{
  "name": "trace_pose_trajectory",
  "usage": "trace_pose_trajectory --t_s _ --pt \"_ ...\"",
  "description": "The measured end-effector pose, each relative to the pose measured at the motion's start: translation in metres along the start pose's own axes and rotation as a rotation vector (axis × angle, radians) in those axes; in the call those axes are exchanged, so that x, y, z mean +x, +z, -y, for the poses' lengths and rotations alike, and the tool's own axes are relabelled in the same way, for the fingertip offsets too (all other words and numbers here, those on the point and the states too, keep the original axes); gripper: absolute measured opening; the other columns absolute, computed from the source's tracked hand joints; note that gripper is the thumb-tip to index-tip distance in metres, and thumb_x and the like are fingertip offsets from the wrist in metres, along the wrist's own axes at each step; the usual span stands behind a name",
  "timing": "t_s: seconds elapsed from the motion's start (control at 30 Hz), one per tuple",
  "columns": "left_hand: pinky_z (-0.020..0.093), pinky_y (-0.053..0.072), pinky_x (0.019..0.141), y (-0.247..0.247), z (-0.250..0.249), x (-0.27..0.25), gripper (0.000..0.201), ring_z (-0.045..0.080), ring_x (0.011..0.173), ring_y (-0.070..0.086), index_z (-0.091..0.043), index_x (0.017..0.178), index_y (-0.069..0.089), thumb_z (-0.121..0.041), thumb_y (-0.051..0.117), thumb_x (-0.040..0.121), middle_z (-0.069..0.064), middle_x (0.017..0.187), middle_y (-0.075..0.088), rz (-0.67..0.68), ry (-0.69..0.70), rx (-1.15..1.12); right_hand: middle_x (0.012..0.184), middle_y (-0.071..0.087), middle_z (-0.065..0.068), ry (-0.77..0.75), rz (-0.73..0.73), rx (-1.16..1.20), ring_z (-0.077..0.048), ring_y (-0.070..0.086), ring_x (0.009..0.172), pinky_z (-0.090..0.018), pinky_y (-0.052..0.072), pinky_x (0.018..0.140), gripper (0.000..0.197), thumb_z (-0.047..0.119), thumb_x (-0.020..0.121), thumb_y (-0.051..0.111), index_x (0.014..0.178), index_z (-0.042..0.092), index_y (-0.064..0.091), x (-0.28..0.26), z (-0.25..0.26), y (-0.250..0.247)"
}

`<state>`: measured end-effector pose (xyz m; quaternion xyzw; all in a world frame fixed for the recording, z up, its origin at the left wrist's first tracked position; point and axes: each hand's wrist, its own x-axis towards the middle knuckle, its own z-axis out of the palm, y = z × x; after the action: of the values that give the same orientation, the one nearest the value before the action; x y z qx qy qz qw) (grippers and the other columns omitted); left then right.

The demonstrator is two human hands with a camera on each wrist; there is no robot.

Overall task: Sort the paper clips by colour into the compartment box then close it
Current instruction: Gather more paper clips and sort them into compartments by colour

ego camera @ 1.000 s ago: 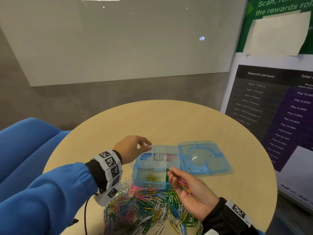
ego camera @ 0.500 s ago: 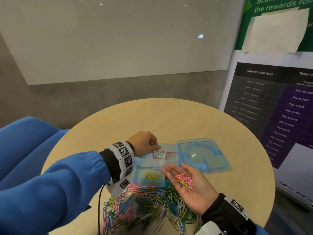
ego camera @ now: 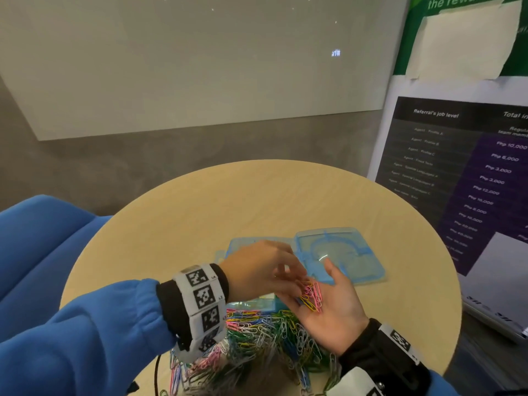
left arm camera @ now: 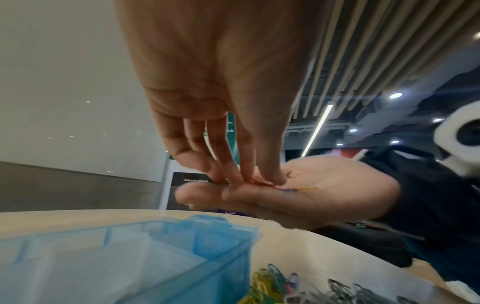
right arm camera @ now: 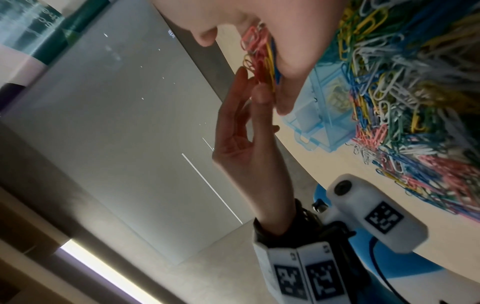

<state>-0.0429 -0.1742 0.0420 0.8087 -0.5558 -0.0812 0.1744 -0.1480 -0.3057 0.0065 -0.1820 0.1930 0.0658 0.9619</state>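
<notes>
My right hand (ego camera: 331, 292) lies palm up over the near edge of the clear blue compartment box (ego camera: 251, 305), carrying a small bunch of pink and yellow paper clips (ego camera: 311, 297). My left hand (ego camera: 297, 284) reaches into that palm, and its thumb and fingertips (left arm camera: 259, 179) pinch at the bunch (right arm camera: 259, 55). The left hand hides most of the box's compartments. The box's lid (ego camera: 343, 252) lies open flat to the right. A big mixed pile of coloured clips (ego camera: 265, 338) covers the table in front of the box.
The round wooden table (ego camera: 257, 201) has bare surface behind and left of the box. A blue seat (ego camera: 37, 247) stands to the left. A printed poster board (ego camera: 457, 172) stands at the right, beyond the table's edge.
My left hand left the far compartments and came right and nearer, into the right palm. The right hand opened flat and rose a little with the clips.
</notes>
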Motion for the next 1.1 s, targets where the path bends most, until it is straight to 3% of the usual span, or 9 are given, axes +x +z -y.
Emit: trace_pose_trajectory --t_s 0.07,0.2,0.27,0.4,0.5,0.67,0.83,0.97,1.1 --pt "0.033 0.05 0.079 0.006 -0.004 -0.002 0.026 0.006 0.088 0.057 -0.029 0.112 0.072 -0.039 0.069 0.087 -0.006 0.101 0.061 -0.029 0.001 0.041 0.082 0.064 -0.02 0.007 0.028 0.003 -0.029 0.064 0.067 -0.038 0.048 0.079 0.073 0.059 0.097 0.033 0.106 -0.008 0.062 -0.002 -0.001 0.001" --pt "0.032 0.05 0.076 0.006 -0.006 -0.003 0.016 0.008 0.079 0.059 -0.025 0.102 0.077 -0.027 0.07 0.088 -0.003 0.092 0.066 -0.084 0.01 -0.043 0.095 0.066 -0.024 0.003 0.052 -0.051 -0.031 0.066 0.084 -0.045 0.048 0.102 0.082 0.06 0.095 0.033 0.103 -0.013 0.068 0.0 -0.003 -0.003" --pt "0.021 0.048 0.075 0.003 -0.006 -0.003 0.015 0.007 0.078 0.061 -0.024 0.101 0.078 -0.025 0.071 0.088 -0.002 0.089 0.07 -0.105 0.012 -0.059 0.102 0.066 -0.027 -0.002 0.042 -0.051 -0.034 0.069 0.087 -0.046 0.041 0.109 0.081 0.058 0.096 0.035 0.107 -0.015 0.066 0.001 -0.003 -0.004" --pt "0.002 0.039 0.068 -0.003 -0.004 -0.006 0.015 -0.002 0.075 0.061 -0.018 0.101 0.078 -0.018 0.071 0.089 -0.003 0.088 0.075 -0.132 -0.025 -0.161 0.128 0.059 -0.027 0.0 0.036 -0.09 -0.033 0.061 0.114 -0.046 0.044 0.106 0.079 0.058 0.097 0.033 0.116 -0.013 0.063 0.001 -0.002 -0.005" --pt "0.007 0.044 0.065 -0.006 -0.001 -0.007 0.014 -0.001 0.074 0.063 -0.014 0.1 0.077 -0.018 0.07 0.089 -0.003 0.085 0.074 -0.127 -0.07 -0.254 0.13 0.056 -0.03 0.007 0.017 -0.092 -0.035 0.061 0.112 -0.053 0.05 0.091 0.076 0.055 0.096 0.036 0.12 -0.014 0.06 0.001 -0.002 -0.003" --pt "0.014 0.047 0.058 -0.014 0.014 0.007 0.011 -0.002 0.062 0.062 -0.013 0.095 0.078 -0.019 0.069 0.09 -0.011 0.071 0.071 -0.212 -0.209 -0.34 0.122 0.06 -0.034 0.019 0.004 -0.033 -0.047 0.06 0.111 -0.059 0.05 0.082 0.071 0.05 0.098 0.039 0.126 -0.014 0.05 0.001 -0.003 -0.002" --pt "0.018 0.05 0.056 -0.02 0.03 0.024 0.014 0.0 0.063 0.064 -0.007 0.099 0.077 -0.013 0.067 0.092 0.001 0.083 0.076 -0.174 -0.285 -0.378 0.121 0.06 -0.034 0.01 0.027 -0.008 -0.047 0.06 0.111 -0.056 0.051 0.083 0.069 0.048 0.098 0.038 0.126 -0.014 0.049 0.002 0.001 -0.004" --pt "0.016 0.05 0.056 -0.023 0.04 0.028 0.01 0.0 0.063 0.064 -0.009 0.096 0.075 -0.012 0.067 0.092 -0.001 0.081 0.075 -0.126 -0.34 -0.377 0.122 0.06 -0.033 -0.002 0.035 0.005 -0.046 0.059 0.114 -0.051 0.051 0.089 0.069 0.048 0.099 0.037 0.127 -0.014 0.049 0.003 0.006 -0.005" --pt "0.023 0.05 0.057 -0.025 0.051 0.02 0.008 0.001 0.065 0.065 -0.014 0.094 0.073 -0.017 0.065 0.094 -0.005 0.083 0.075 -0.002 -0.372 -0.315 0.121 0.061 -0.033 -0.012 0.026 0.002 -0.046 0.059 0.114 -0.055 0.051 0.083 0.068 0.047 0.1 0.037 0.126 -0.015 0.051 0.002 0.01 -0.005"
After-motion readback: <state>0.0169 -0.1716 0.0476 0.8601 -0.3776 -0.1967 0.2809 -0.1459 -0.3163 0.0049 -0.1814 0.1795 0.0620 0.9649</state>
